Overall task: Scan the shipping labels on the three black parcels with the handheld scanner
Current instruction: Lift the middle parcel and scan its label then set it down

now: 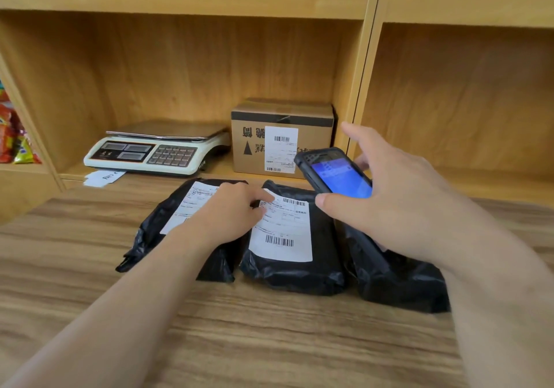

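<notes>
My right hand (pixel 395 207) grips the handheld scanner (pixel 335 173) above the middle parcel (pixel 295 270). My left hand (pixel 230 213), holding nothing, pins its shipping label (pixel 283 231) flat; best to aim squarely at the barcode.

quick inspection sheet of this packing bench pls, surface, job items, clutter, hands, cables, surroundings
surface: wood-grain table, bare in the foreground.
job's things: three black parcels side by side; left parcel and middle parcel show white labels, right parcel has its label hidden by the hand. Scanner has its screen lit blue.
clutter: paper slip at the shelf edge.
grippers: left hand rests on the left parcel, fingers touching the middle label; right hand holds the scanner above the parcels.
cables: nothing seen.
surroundings: wooden shelf holding a scale and a labelled box; colourful packets at far left.
</notes>
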The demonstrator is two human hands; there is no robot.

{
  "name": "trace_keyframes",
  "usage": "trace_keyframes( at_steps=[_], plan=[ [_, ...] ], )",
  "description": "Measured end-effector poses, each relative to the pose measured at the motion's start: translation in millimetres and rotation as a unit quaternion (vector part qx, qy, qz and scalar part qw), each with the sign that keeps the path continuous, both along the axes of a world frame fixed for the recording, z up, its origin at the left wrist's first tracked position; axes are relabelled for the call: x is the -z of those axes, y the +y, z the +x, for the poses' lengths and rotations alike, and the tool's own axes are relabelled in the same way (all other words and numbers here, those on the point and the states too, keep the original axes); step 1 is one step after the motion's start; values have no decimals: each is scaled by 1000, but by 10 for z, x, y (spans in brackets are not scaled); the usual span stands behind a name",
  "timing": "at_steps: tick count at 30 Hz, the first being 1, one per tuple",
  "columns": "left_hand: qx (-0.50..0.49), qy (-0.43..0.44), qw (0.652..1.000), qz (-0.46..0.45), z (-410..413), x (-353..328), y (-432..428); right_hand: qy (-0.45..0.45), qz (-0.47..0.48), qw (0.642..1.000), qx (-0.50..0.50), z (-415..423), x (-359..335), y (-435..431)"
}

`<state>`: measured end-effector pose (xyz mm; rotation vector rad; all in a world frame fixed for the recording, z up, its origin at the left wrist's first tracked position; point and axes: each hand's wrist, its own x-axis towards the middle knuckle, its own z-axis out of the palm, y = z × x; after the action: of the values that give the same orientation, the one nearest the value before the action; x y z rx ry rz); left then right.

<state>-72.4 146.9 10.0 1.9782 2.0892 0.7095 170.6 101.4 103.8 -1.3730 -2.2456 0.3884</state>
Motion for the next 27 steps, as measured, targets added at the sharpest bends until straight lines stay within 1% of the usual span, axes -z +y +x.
trace_keyframes(
  at_steps=[4,9,13,15,19,22,24,27],
  plan=[
    [9,-33,999,-23,-7,12,4,2,-3,1000,-2,13,-6,-14],
    [0,-122,992,-46,-52,27,22,-3,-1,1000,-7,-6,-5,-16],
    [-1,-136,989,-56,-42,12,26,-6,1,1000,-10,-3,4,-12],
    [-2,-148,988,-41,-36,-23,11,-4,0,1000,-9,6,0,-7],
    [-6,-224,974,12,-44,-149,-35,-8,-3,1000,-4,12,5,13],
    [3,-257,965,56,-76,-267,-79,-9,-3,1000,-3,6,12,16],
    [3,-255,963,83,-94,-342,-128,-12,-1,1000,-3,-1,15,15],
    [-2,-215,967,137,-96,-420,-193,-14,0,1000,-2,-11,19,12]
  ],
)
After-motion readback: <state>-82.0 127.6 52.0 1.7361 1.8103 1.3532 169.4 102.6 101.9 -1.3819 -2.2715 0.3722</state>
